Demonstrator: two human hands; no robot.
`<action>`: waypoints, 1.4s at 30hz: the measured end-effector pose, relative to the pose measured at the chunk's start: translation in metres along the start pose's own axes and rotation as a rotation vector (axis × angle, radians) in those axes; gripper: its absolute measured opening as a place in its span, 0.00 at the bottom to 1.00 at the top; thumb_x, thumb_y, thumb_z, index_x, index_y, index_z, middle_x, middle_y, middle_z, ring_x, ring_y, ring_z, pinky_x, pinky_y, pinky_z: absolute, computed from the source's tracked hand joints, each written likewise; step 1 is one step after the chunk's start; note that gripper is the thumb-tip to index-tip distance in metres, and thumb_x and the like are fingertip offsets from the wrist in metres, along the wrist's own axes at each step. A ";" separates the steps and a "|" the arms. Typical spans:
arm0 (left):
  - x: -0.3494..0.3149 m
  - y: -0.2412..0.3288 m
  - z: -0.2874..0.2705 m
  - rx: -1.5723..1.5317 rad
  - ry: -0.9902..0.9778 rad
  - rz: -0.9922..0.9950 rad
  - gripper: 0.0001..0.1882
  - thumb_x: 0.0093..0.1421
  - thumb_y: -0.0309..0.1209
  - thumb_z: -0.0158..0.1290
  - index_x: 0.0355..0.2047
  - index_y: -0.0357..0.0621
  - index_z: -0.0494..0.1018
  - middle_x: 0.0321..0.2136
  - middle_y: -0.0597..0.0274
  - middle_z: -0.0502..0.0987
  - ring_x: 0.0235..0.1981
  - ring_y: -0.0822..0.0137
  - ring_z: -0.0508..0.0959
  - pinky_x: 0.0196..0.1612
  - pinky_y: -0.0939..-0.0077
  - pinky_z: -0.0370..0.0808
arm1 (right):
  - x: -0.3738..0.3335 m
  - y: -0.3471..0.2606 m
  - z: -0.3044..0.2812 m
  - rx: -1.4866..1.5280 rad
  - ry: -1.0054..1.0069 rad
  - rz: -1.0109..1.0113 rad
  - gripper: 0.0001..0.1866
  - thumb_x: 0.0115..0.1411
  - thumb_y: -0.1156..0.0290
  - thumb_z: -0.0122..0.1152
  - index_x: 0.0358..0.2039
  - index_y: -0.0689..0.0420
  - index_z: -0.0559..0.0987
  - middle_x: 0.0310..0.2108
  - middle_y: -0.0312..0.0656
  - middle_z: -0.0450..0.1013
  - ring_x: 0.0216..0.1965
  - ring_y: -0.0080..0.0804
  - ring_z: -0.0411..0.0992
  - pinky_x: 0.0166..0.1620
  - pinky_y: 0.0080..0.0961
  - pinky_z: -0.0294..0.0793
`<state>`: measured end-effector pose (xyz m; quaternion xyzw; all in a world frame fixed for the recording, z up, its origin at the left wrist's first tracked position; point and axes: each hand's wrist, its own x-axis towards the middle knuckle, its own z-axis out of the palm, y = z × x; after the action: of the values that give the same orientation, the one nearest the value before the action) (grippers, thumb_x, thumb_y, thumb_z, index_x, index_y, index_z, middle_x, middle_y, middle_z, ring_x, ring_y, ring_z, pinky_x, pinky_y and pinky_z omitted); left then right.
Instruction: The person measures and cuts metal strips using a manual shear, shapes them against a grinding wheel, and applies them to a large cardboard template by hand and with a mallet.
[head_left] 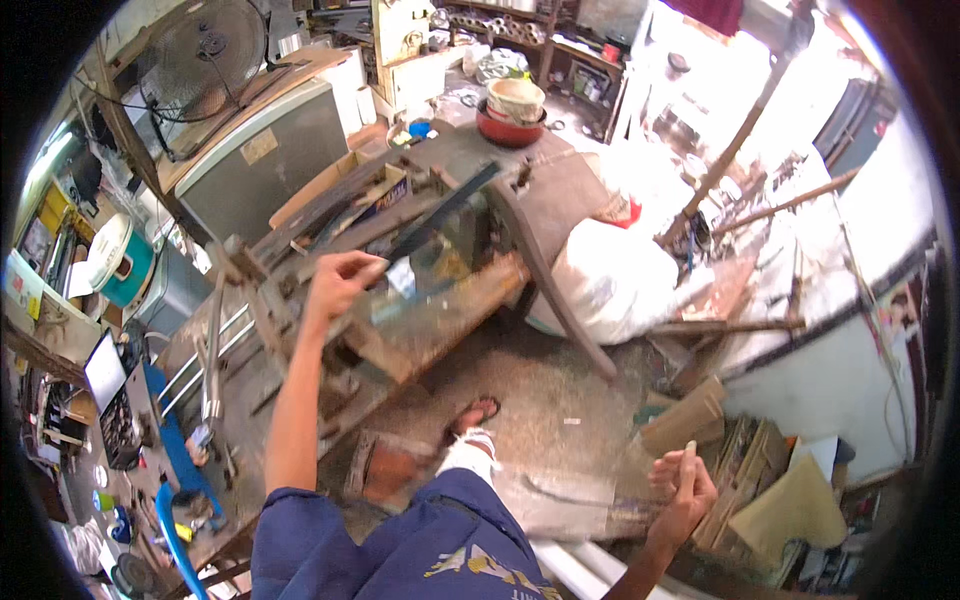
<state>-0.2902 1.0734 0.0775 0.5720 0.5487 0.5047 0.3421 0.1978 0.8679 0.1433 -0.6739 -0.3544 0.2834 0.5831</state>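
My left hand (340,285) is closed in a pinch on the near end of a long, dark flat strip (440,215). The strip slants away to the right, above the cluttered workbench (400,360). Whether it is metal or another material cannot be made out. Low on the right, my right hand (685,490) hangs over the floor, away from the bench. Its fingers are curled in with the thumb side up, and nothing shows in them. A long curved brown bar (560,290) slopes down from the bench's right end.
A red basin (510,127) stands at the far end. White sacks (605,280) lie right of the bench. Cardboard and wood pieces (745,460) are stacked near my right hand. At left are a fan (205,60), a teal-and-white bucket (122,262) and tools.
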 end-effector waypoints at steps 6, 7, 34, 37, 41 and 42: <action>0.139 -0.137 -0.103 0.266 0.015 -0.109 0.10 0.57 0.32 0.66 0.33 0.37 0.84 0.24 0.67 0.82 0.25 0.79 0.73 0.31 0.76 0.71 | 0.121 0.008 0.159 -0.175 -0.286 0.101 0.25 0.72 0.56 0.48 0.35 0.67 0.81 0.27 0.42 0.80 0.29 0.28 0.76 0.35 0.25 0.74; 0.141 -0.155 -0.112 0.332 -0.063 -0.227 0.10 0.56 0.32 0.67 0.33 0.38 0.85 0.22 0.67 0.81 0.24 0.79 0.72 0.29 0.76 0.69 | 0.140 0.022 0.180 -0.272 -0.320 -0.008 0.25 0.72 0.55 0.47 0.36 0.67 0.81 0.29 0.43 0.80 0.31 0.29 0.76 0.37 0.27 0.74; 0.272 -0.175 -0.002 -0.078 -0.330 -0.460 0.18 0.49 0.32 0.72 0.36 0.34 0.80 0.30 0.59 0.83 0.31 0.75 0.79 0.34 0.80 0.74 | 0.204 -0.220 0.337 -1.810 -1.046 0.166 0.19 0.67 0.69 0.58 0.56 0.60 0.73 0.44 0.55 0.75 0.39 0.49 0.75 0.39 0.38 0.75; 0.292 -0.172 0.010 -0.167 -0.391 -0.567 0.17 0.50 0.32 0.72 0.34 0.32 0.80 0.29 0.58 0.83 0.28 0.77 0.79 0.30 0.80 0.73 | 0.199 -0.210 0.319 -1.856 -1.092 0.101 0.20 0.66 0.71 0.59 0.57 0.59 0.73 0.46 0.49 0.76 0.38 0.45 0.75 0.38 0.33 0.75; 0.297 -0.177 0.015 -0.151 -0.434 -0.610 0.15 0.51 0.31 0.71 0.32 0.33 0.79 0.25 0.59 0.82 0.24 0.78 0.77 0.26 0.82 0.71 | 0.203 -0.205 0.327 -1.697 -1.011 0.212 0.18 0.66 0.66 0.58 0.53 0.62 0.76 0.42 0.57 0.76 0.39 0.56 0.74 0.39 0.41 0.74; 0.296 -0.180 0.016 -0.146 -0.431 -0.611 0.15 0.51 0.31 0.71 0.31 0.33 0.79 0.24 0.59 0.82 0.24 0.79 0.77 0.26 0.83 0.70 | 0.207 -0.207 0.343 -1.652 -0.920 0.410 0.18 0.67 0.65 0.57 0.53 0.62 0.77 0.41 0.59 0.77 0.39 0.58 0.74 0.39 0.43 0.74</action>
<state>-0.3591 1.3931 -0.0366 0.4493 0.5720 0.2850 0.6243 0.0159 1.2501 0.2994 -0.7433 -0.5112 0.2771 -0.3309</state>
